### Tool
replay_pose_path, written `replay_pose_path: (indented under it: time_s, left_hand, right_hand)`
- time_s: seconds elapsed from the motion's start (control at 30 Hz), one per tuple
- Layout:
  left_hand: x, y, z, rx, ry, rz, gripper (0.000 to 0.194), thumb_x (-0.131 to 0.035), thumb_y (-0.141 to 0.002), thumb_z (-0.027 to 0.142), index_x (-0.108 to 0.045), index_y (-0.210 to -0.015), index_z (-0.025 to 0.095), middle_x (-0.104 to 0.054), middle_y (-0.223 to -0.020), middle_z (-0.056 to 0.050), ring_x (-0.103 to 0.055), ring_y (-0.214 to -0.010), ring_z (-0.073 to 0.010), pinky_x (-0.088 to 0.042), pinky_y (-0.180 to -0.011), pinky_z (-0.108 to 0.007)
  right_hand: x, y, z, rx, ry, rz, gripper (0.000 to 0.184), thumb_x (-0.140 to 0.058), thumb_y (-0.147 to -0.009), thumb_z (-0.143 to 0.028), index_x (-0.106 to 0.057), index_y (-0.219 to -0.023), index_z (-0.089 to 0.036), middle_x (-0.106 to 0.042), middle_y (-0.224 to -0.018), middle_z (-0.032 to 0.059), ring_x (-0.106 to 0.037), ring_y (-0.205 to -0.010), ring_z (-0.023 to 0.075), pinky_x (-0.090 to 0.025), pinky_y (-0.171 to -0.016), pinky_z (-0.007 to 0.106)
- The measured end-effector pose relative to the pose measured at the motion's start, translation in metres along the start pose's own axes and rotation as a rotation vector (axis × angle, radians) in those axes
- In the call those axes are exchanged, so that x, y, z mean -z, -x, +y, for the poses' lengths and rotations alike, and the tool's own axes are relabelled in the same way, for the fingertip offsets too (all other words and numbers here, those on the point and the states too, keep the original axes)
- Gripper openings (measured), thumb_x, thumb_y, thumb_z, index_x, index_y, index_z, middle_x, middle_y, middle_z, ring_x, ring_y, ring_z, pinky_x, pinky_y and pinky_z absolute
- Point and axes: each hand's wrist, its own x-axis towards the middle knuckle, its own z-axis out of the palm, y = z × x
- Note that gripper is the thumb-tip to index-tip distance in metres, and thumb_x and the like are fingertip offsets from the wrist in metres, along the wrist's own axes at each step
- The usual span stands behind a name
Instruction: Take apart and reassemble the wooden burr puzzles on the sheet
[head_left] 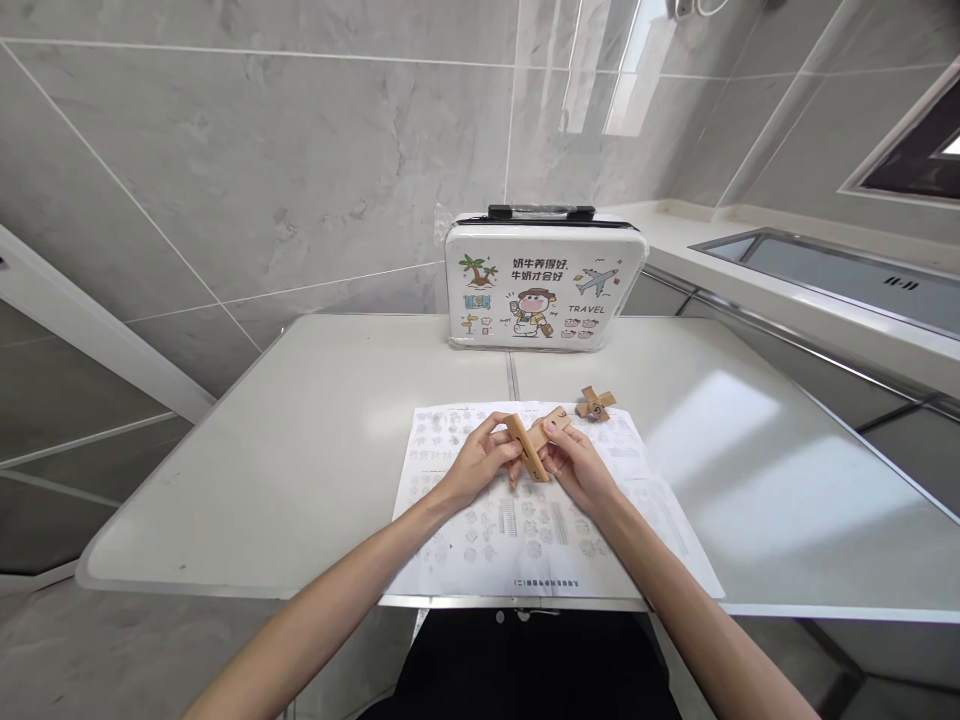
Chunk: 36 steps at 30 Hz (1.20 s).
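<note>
While working above printed sheet [480,570], grasping wooden bar [534,460] in left hand [478,460], second wooden piece [553,424] in right hand [581,464]; cannot tell whether interlocked. Apparently at fitting step; next, probably calls for careful alignment. Noted at sheet's far right corner: wooden cross [596,405].

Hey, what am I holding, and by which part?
Your left hand holds one wooden piece along its left edge; your right hand holds another wooden piece near its outer end.
</note>
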Motion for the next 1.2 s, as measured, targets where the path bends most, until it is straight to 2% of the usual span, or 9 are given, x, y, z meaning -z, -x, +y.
replay_pose_path:
  time_s: [0.17, 0.47, 0.73, 1.03, 1.2]
  left_hand:
    - [0.002, -0.001, -0.004, -0.011, -0.004, 0.008, 0.039, -0.079, -0.087, 0.039, -0.052, -0.108, 0.021, -0.068, -0.085, 0.001, -0.057, -0.052, -0.0086, -0.053, -0.049, -0.024]
    - [0.001, -0.001, -0.004, -0.008, -0.005, 0.031, 0.041, -0.081, -0.085, 0.039, -0.051, -0.108, 0.021, -0.068, -0.086, 0.001, -0.057, -0.051, -0.0087, -0.053, -0.048, -0.025]
    - [0.004, -0.001, -0.004, -0.008, 0.015, 0.011, 0.035, -0.079, -0.086, 0.035, -0.052, -0.105, 0.021, -0.069, -0.083, 0.002, -0.056, -0.048, -0.0070, -0.049, -0.050, -0.023]
    - [-0.001, 0.001, 0.005, 0.043, -0.012, 0.008, 0.029, -0.070, -0.086, 0.029, -0.050, -0.105, 0.021, -0.069, -0.077, 0.002, -0.055, -0.047, -0.0089, -0.048, -0.052, -0.024]
    - [-0.001, 0.001, 0.008, 0.067, -0.014, 0.031, 0.026, -0.068, -0.084, 0.030, -0.056, -0.105, 0.019, -0.065, -0.070, 0.004, -0.053, -0.050, -0.0098, -0.045, -0.052, -0.023]
  right_hand:
    - [-0.002, 0.001, -0.001, 0.004, -0.014, -0.026, 0.039, -0.077, -0.090, -0.052, -0.069, -0.070, -0.019, -0.059, -0.061, -0.0006, -0.040, -0.048, 0.0091, -0.037, -0.048, 0.026]
    - [-0.001, 0.001, 0.000, 0.006, -0.035, 0.014, 0.035, -0.078, -0.090, -0.050, -0.068, -0.075, -0.020, -0.063, -0.064, -0.0003, -0.043, -0.048, 0.0094, -0.034, -0.047, 0.026]
    - [-0.005, 0.002, -0.003, 0.008, -0.007, -0.030, 0.040, -0.078, -0.088, -0.054, -0.068, -0.070, -0.020, -0.061, -0.065, -0.0001, -0.040, -0.047, 0.0090, -0.036, -0.047, 0.027]
    - [-0.006, 0.002, -0.002, 0.013, -0.002, -0.026, 0.035, -0.078, -0.088, -0.052, -0.068, -0.077, -0.020, -0.061, -0.064, -0.0005, -0.040, -0.047, 0.0092, -0.032, -0.045, 0.026]
    - [-0.006, 0.002, -0.002, 0.006, 0.009, -0.007, 0.034, -0.078, -0.087, -0.053, -0.067, -0.079, -0.021, -0.059, -0.063, -0.0007, -0.040, -0.048, 0.0113, -0.032, -0.044, 0.028]
